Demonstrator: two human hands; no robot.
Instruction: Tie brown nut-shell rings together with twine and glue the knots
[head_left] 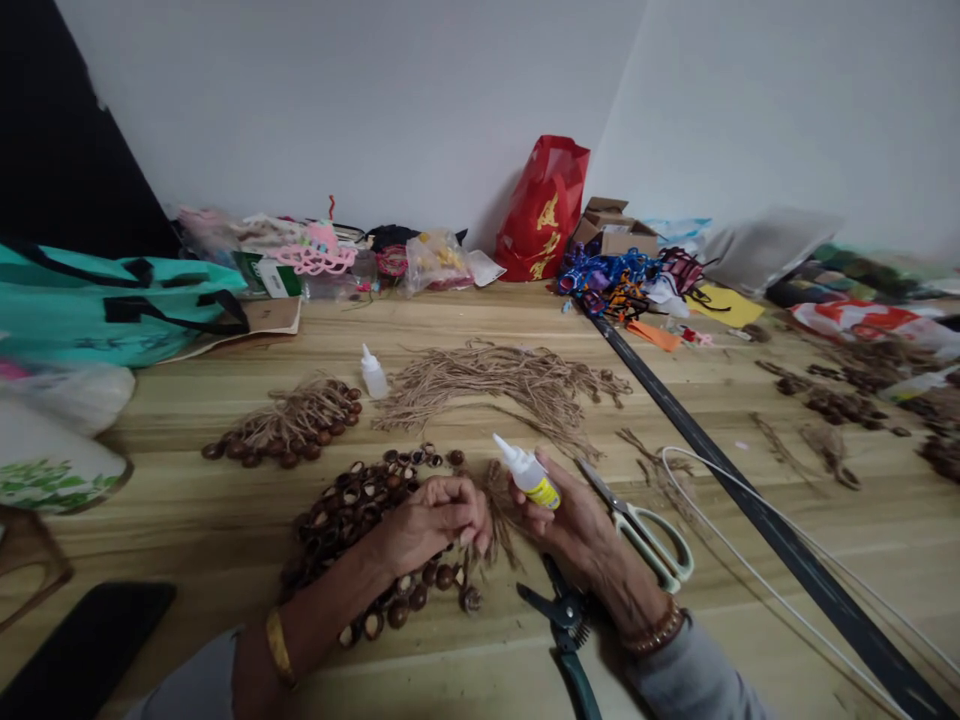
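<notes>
My right hand [574,515] grips a small white glue bottle [529,472] with a yellow label, its nozzle tilted up to the left. Beside it, my left hand [439,518] is closed in a pinch; what its fingers hold, if anything, I cannot make out. Under and around that hand lies a heap of brown nut shells [349,500], many of them cut open. A tuft of brown twine [501,505] lies between the hands. Behind them spreads a pile of twine lengths [487,380]. A second white bottle [373,373] stands upright to its left.
Scissors [649,535] and dark-handled pruning shears [574,640] lie by my right forearm. A bundle of corded nuts [289,425] lies to the left, a black phone-like slab [90,645] nearer. A white cord [757,510] loops at right. A red bag [544,210] stands against the wall.
</notes>
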